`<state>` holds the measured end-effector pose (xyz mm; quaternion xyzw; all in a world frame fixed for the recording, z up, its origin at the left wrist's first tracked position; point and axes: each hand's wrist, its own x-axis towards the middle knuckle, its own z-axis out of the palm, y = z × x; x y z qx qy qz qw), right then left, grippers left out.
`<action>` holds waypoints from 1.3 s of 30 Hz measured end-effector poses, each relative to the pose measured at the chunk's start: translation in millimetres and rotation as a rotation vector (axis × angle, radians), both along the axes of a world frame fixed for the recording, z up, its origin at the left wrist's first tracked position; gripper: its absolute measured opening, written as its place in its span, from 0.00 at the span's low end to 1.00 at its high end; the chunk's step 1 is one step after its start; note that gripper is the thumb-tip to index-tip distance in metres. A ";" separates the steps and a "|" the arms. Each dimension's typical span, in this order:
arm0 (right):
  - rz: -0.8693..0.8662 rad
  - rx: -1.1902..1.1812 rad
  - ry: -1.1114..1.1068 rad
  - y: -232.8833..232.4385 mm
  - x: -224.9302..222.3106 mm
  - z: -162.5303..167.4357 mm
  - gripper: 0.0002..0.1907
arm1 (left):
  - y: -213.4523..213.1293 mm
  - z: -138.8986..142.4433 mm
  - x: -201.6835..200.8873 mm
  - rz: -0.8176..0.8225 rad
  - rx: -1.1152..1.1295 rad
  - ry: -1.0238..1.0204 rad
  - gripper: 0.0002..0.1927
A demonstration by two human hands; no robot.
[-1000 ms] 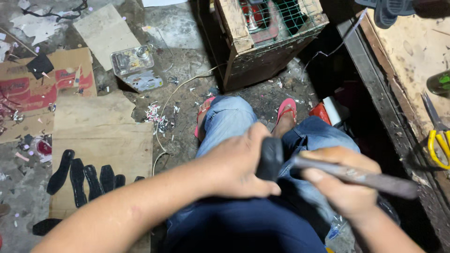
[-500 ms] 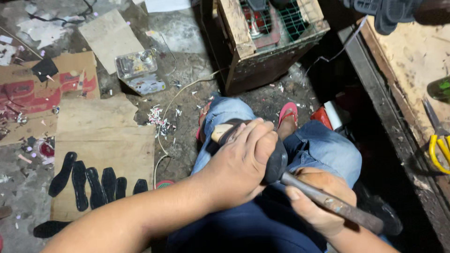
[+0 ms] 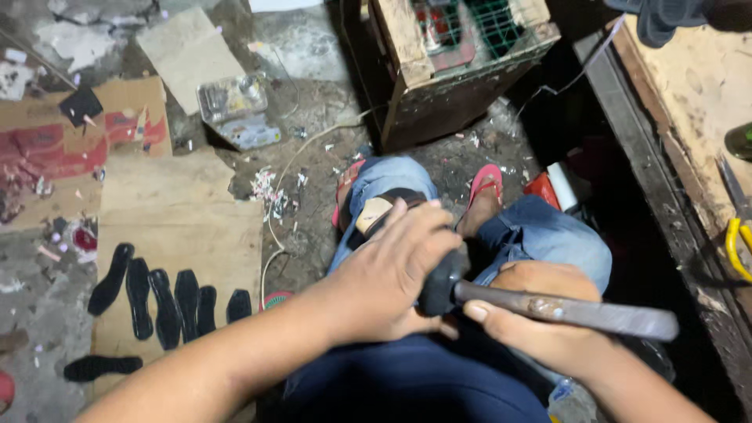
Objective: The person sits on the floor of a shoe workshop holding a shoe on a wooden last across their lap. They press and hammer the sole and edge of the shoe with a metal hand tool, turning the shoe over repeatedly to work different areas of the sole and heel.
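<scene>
We sit on a gritty concrete floor [image 3: 313,196] littered with white scraps; to our right runs a plywood workbench [image 3: 697,94], its dark edge slanting down the frame, with yellow-handled cutters [image 3: 735,247] lying near that edge; ahead of our knees stands a wooden crate [image 3: 462,70] with green wire mesh on top; to our left lies a flat sheet of cardboard [image 3: 180,227], and on its lower part we see a row of black shoe soles [image 3: 168,301] laid side by side, one more lying apart below them; beyond the cardboard sits a clear plastic box [image 3: 235,110]; our legs in blue jeans [image 3: 548,235] fill the middle, with feet in red sandals [image 3: 487,178] on the floor.

Over our lap we hold the work; our left hand [image 3: 392,274] is curled down over a dark piece of footwear [image 3: 384,211], fingers wrapped across its top, a tan inner face showing just beyond the fingertips; our right hand [image 3: 533,321] grips a long metal tool [image 3: 564,309] from below, thumb pressed along its shaft; the tool's dark rounded head [image 3: 440,283] lies tucked against our left palm, touching it, while the shaft runs out to the right past our right hand; the footwear rests on our left knee, under the left hand and just ahead of the tool's head.
</scene>
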<state>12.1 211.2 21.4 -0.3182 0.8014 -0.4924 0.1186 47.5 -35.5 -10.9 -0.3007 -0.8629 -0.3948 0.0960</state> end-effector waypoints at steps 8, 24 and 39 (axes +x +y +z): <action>0.221 -0.127 0.359 -50.3 24.8 -50.2 0.13 | 16.8 -44.7 29.1 0.432 1.642 -0.892 0.35; -0.182 -0.135 -0.185 -46.4 3.4 -107.9 0.09 | 25.9 -98.4 -42.9 0.495 1.693 -0.719 0.20; -0.112 0.178 -0.159 -52.6 -33.2 -82.6 0.12 | 10.5 -120.6 -49.6 0.478 1.344 -0.621 0.24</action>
